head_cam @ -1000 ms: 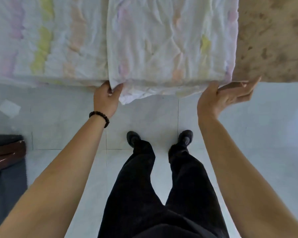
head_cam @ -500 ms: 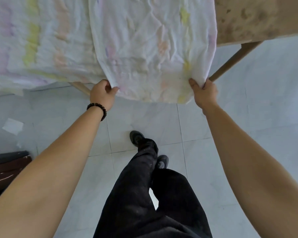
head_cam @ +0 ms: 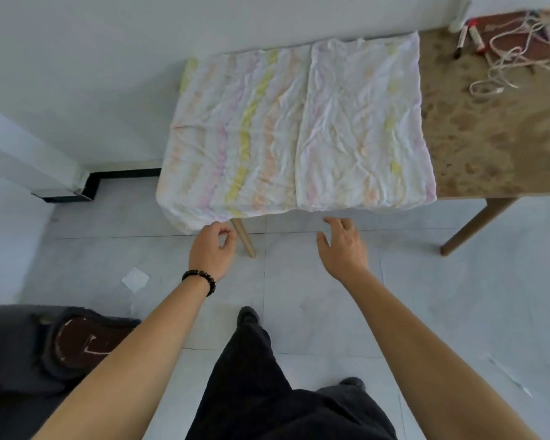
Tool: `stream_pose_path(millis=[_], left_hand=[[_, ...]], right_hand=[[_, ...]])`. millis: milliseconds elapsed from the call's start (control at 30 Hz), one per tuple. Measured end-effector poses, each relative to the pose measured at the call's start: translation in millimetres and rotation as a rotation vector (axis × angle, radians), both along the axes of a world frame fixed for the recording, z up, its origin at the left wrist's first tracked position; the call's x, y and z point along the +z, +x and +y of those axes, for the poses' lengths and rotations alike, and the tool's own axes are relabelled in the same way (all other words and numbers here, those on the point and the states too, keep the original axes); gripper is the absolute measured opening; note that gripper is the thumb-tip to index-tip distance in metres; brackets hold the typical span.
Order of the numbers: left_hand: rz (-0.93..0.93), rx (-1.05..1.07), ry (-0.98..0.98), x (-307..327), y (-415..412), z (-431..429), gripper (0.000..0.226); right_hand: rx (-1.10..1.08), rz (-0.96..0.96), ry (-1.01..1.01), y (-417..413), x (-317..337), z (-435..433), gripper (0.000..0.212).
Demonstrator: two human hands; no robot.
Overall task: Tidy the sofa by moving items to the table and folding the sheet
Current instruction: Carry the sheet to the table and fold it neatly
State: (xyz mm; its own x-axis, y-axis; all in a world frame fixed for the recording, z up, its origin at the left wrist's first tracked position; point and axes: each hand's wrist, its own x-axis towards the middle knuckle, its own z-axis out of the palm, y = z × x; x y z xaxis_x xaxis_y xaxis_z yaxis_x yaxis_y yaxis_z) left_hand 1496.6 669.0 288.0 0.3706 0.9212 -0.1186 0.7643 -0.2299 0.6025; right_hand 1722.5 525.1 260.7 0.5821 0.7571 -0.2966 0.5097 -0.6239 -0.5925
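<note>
Pastel sheet (head_cam: 299,138) flat on table (head_cam: 477,144); empty left hand (head_cam: 211,252) loosely curled, right hand (head_cam: 343,249) spread.

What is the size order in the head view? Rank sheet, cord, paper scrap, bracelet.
1. sheet
2. cord, taken as its loose tangle
3. paper scrap and bracelet look alike; the bracelet is nearer the camera, so I won't rank them.

Table (head_cam: 477,147) w/ sheet (head_cam: 299,138), cord (head_cam: 505,65), markers (head_cam: 470,38).
</note>
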Motion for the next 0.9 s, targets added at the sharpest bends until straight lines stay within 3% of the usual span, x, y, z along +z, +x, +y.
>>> stream_pose_path(millis=[167, 300, 400, 500, 567, 633, 733, 900], left_hand=[[0.030, 0.098, -0.133, -19.1, -57.3, 82.8, 0.052], [-0.099, 0.406, -0.340, -47.4, -79.0, 179.9, 0.063], [-0.135, 0.460, -0.472, -65.8, -87.3, 250.1, 0.063], [-0.089, 0.303, -0.415, -79.1, -92.7, 302.5, 0.039], [-0.044, 0.215, -0.337, -84.2, -97.6, 322.2, 0.027], [-0.018, 0.128, -0.237, -85.8, -108.4, 323.8, 0.023], [-0.011, 0.015, -0.121, -90.7, -126.6, 302.1, 0.024], [-0.021, -0.013, -0.366, -92.2, -139.8, 300.8, 0.033]], right_hand=[[0.154, 0.031, 0.017, -72.2, -6.7, 85.3, 0.045], [0.255, -0.082, -0.002, -111.3, -22.1, 166.6, 0.045], [0.330, -0.157, -0.074, -137.7, -32.4, 239.0, 0.046], [0.388, -0.244, -0.106, -160.7, -39.0, 304.2, 0.044], [0.305, -0.253, -0.078, -164.7, -38.0, 332.6, 0.030], [0.226, -0.246, -0.054, -161.8, -37.1, 341.1, 0.015], [0.307, -0.327, -0.043, -157.7, -34.5, 329.5, 0.010], [0.558, -0.299, -0.267, -146.1, -18.0, 334.0, 0.024]])
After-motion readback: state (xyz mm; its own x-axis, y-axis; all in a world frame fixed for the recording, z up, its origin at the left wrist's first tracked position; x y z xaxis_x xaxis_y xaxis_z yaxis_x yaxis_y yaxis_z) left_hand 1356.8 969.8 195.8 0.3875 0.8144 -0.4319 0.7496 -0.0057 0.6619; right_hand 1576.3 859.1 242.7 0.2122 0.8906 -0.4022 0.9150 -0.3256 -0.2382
